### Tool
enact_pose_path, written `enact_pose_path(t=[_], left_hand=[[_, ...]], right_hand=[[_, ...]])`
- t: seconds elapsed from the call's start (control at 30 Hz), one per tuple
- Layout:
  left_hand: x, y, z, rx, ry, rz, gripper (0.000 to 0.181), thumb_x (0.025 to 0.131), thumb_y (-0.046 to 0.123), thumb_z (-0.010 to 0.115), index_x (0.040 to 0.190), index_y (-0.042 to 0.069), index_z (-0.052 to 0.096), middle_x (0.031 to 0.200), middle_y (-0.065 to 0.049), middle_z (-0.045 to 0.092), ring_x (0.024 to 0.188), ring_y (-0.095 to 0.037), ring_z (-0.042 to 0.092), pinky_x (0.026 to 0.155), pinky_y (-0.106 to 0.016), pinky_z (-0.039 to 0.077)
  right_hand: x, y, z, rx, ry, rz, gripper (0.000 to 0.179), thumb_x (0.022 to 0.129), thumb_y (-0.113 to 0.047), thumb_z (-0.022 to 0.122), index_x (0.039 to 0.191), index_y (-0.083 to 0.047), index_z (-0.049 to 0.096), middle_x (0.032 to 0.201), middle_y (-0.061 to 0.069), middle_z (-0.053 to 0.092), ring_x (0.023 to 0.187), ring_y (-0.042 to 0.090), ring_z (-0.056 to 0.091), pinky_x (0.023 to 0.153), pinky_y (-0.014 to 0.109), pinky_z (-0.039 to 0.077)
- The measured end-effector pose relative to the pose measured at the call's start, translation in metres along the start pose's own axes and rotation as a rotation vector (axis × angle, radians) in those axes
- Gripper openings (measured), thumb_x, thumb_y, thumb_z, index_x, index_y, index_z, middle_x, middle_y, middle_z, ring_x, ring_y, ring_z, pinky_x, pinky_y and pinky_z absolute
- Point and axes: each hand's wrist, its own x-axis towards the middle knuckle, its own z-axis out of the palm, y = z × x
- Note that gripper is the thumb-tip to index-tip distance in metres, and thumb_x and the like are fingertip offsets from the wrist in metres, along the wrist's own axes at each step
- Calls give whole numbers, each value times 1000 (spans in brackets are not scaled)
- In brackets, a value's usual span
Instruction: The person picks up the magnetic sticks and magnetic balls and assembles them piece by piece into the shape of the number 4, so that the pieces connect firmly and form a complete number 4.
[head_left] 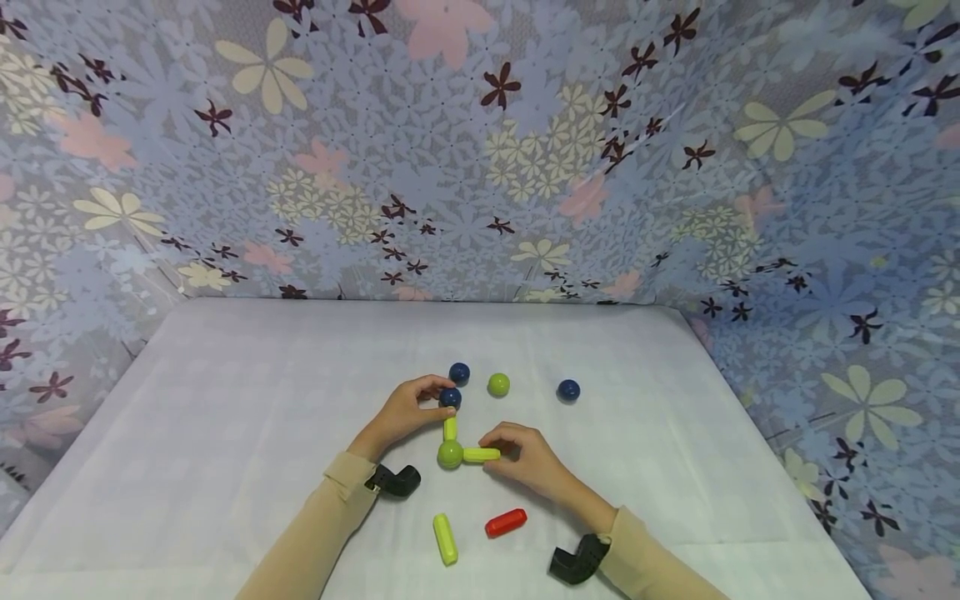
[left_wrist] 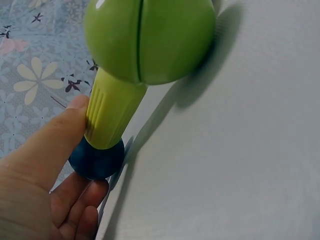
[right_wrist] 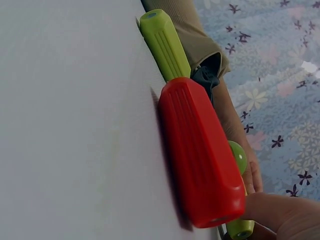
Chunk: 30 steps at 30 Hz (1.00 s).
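Joining in a corner shape, two yellow-green rods meet at a green ball (head_left: pixel 450 454) near the middle of a pale-covered table (head_left: pixel 225 417), in front of a seated or standing person whose forearms reach in. One, the upright rod (head_left: pixel 450 429), points away from the person toward a held blue ball (head_left: pixel 450 398); the other, the sideways rod (head_left: pixel 482 455), points right. The left hand (head_left: pixel 405 417) has its thumb and fingers curled around the held blue ball; whether the rod is fully seated there cannot be told. The right hand (head_left: pixel 528 460) pinches the outer end of the sideways rod, its fingers nearly closed.

The pieces look like smooth, stiff plastic, probably light and not fragile. Balls may roll or slip, so a grip across the sides seems best; the ribbed rods should offer surer hold along their length.

Close behind the held ball sits a far blue ball (head_left: pixel 460 373), leaving little room there. A loose green ball (head_left: pixel 498 384) and a right-hand blue ball (head_left: pixel 569 390) lie beyond the right hand. Nearer the person are a loose yellow-green rod (head_left: pixel 446 539) and a red rod (head_left: pixel 506 522). Floral fabric (head_left: pixel 420 167) rises at the far edge; the widest room is leftward.
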Motion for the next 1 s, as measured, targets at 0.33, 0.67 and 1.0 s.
enact_pose_path(t=[0.33,0.67,1.0], left_hand=[[-2,2,-3,10,4,-12,41,80,22,76,118,12,64,114,-6,66,102,-19,58,102,-44,45],[-7,14,-5,29,4,6,40,82,18,74,119,7,63,113,-9,66,101,-21,59,100,-43,46],[-3,8,0,10,-9,-5,43,82,12,74,122,2,60,115,-16,64,106,-30,58,104,-49,43]], right_hand=[[1,-16,-7,23,10,-41,23,82,0,69,105,4,66,98,18,68,86,25,60,78,28,53],[21,-11,-26,-48,271,-136,17,81,8,67,99,9,66,97,23,66,89,36,59,75,42,55],[46,41,-28,-113,465,-153,21,77,4,73,98,-1,69,103,16,63,100,31,57,77,44,51]])
